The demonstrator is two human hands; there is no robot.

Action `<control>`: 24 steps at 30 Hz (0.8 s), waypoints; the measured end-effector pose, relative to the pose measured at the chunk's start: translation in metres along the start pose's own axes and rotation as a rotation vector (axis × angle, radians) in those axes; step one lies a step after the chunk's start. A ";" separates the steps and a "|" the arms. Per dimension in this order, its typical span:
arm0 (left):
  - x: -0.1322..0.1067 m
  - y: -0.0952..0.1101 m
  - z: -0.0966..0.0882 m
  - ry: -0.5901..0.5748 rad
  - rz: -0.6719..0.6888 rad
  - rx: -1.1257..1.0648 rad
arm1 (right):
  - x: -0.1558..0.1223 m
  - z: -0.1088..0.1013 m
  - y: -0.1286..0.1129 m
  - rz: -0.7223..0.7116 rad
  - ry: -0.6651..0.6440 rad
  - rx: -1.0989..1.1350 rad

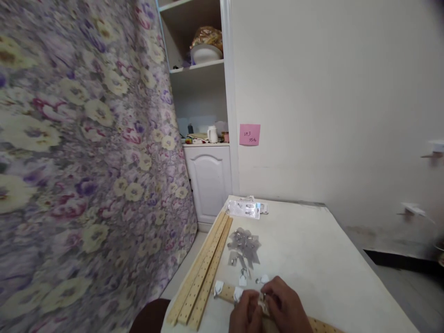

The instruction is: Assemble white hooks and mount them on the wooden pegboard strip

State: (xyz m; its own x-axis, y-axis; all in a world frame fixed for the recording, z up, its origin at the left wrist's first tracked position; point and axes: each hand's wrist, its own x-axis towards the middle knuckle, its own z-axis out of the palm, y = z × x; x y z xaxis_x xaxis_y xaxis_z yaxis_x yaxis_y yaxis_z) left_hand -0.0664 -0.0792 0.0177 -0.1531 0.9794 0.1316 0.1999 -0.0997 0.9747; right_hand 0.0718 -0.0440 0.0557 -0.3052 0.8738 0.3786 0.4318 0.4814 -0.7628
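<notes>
My left hand (pixel 245 311) and my right hand (pixel 286 305) meet at the bottom of the head view over a perforated wooden strip (pixel 227 292) that lies across the white table (pixel 312 259). Both hands have their fingers curled together around a small metal piece (pixel 263 297) on the strip. White clips (pixel 218 288) sit on the strip's left end. More small white and metal clips (pixel 243 279) lie just beyond my fingers. A pile of small clear bags (pixel 244 245) sits further back.
Three long perforated wooden strips (pixel 204 268) lie along the table's left edge. A clear packet (pixel 244 209) rests at the far corner. A floral curtain (pixel 86 162) hangs left. A white cabinet (pixel 208 180) with shelves stands behind. A pink note (pixel 249 134) sticks to the wall.
</notes>
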 end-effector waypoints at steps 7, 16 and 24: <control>-0.002 0.021 -0.001 -0.136 -0.168 -0.290 | -0.001 -0.003 -0.009 -0.029 -0.117 0.014; 0.000 -0.002 0.005 0.005 -0.259 -0.460 | 0.000 -0.004 -0.015 -0.069 -0.146 0.170; -0.004 -0.003 -0.001 0.118 -0.305 -0.457 | -0.002 -0.007 0.009 0.159 -0.066 0.171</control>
State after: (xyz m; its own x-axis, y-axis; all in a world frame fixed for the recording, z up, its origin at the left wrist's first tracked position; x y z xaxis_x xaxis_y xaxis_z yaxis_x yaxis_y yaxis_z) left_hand -0.0675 -0.0833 0.0147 -0.2510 0.9520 -0.1752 -0.3060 0.0937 0.9474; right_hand 0.0824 -0.0405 0.0516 -0.3024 0.9284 0.2157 0.3309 0.3145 -0.8897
